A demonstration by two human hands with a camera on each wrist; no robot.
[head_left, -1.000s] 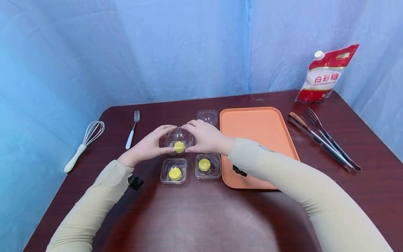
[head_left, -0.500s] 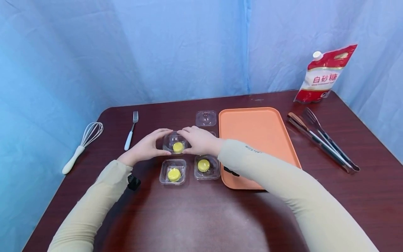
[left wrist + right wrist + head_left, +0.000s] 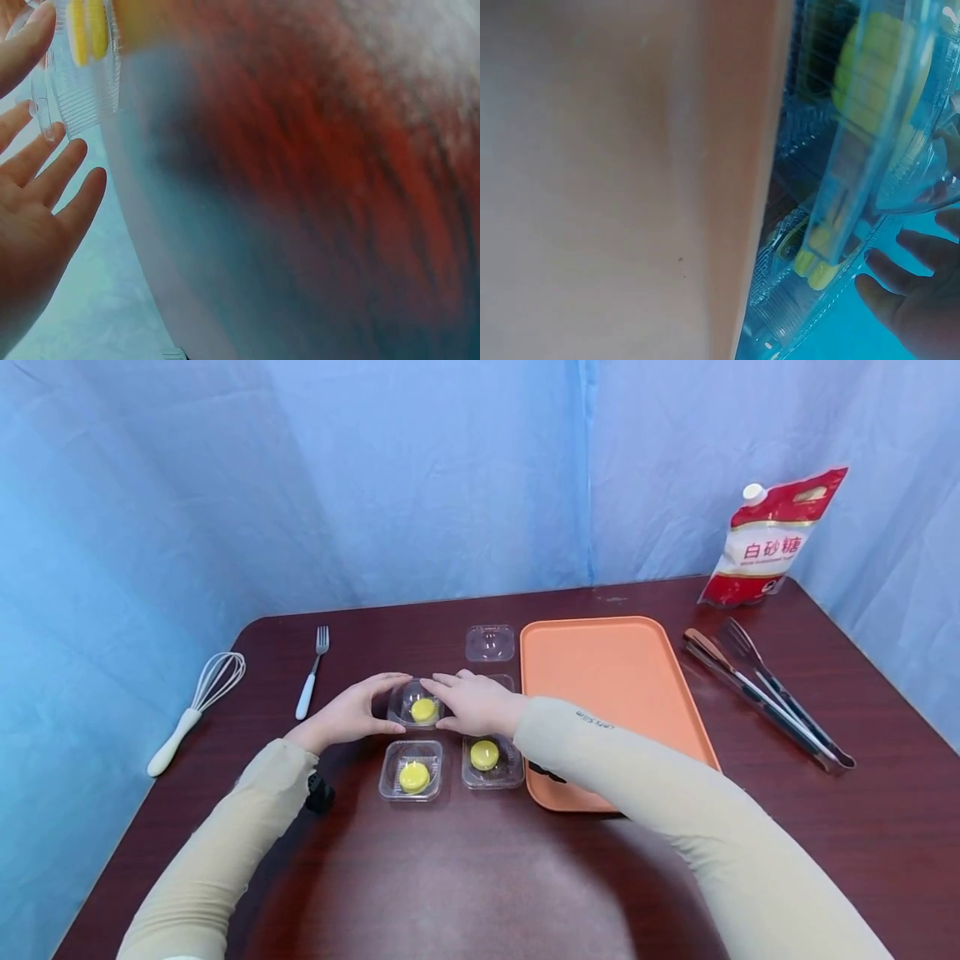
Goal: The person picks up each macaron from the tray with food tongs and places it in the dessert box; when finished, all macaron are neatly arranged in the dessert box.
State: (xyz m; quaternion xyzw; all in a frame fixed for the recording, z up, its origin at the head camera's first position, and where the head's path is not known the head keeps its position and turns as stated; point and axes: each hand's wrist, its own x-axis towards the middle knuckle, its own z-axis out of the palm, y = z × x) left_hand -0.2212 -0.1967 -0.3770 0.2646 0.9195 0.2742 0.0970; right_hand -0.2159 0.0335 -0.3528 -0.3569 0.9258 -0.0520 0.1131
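Both hands surround a clear plastic box holding a yellow macaron (image 3: 423,710), in the back left of a group of boxes. At its left side my left hand (image 3: 348,714) grips the domed clear lid (image 3: 406,695) between thumb and fingers. From the right, my right hand (image 3: 480,704) holds the lid's other side, thumb near and fingers far. In the left wrist view, fingertips meet the lid's edge beside the macaron (image 3: 88,30). Two similar boxes with yellow macarons stand nearer: front left box (image 3: 390,785) and front right box (image 3: 513,777). My right hand mostly hides another box behind.
A spare clear lid (image 3: 490,644) lies behind the boxes. The orange tray (image 3: 607,677) is at their right, under my right forearm. Tongs (image 3: 772,693) and a sugar bag (image 3: 772,539) are farther right. A fork (image 3: 313,672) and whisk (image 3: 197,710) lie left.
Both hands have lowered the lid onto the back left box, and it now sits flatter around the macaron. The right hand and forearm have shifted slightly left.
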